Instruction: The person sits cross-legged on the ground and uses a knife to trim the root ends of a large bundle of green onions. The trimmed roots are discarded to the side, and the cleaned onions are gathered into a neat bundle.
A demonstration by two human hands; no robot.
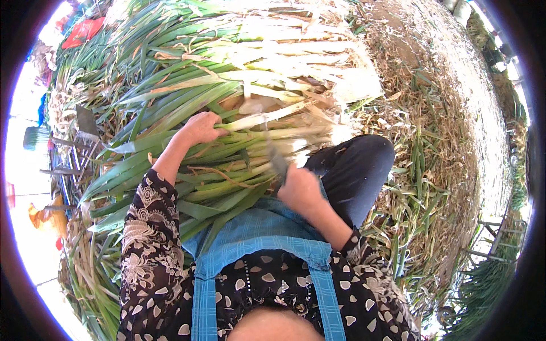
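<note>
A large heap of leeks lies in front of me, green leaves to the left and pale root ends to the right. My left hand is closed around one leek, whose white shaft points to the right. In my right hand is a knife, its grey blade blurred and angled up toward that shaft. Whether the blade touches it, I cannot tell. More leeks rest below my left hand, against the blue apron over my lap.
Dry leaf scraps and trimmings cover the ground at right. My bent knee in dark trousers is beside the right hand. A wooden stool-like frame stands at left. A red bag is at the far left. More green stalks lie lower right.
</note>
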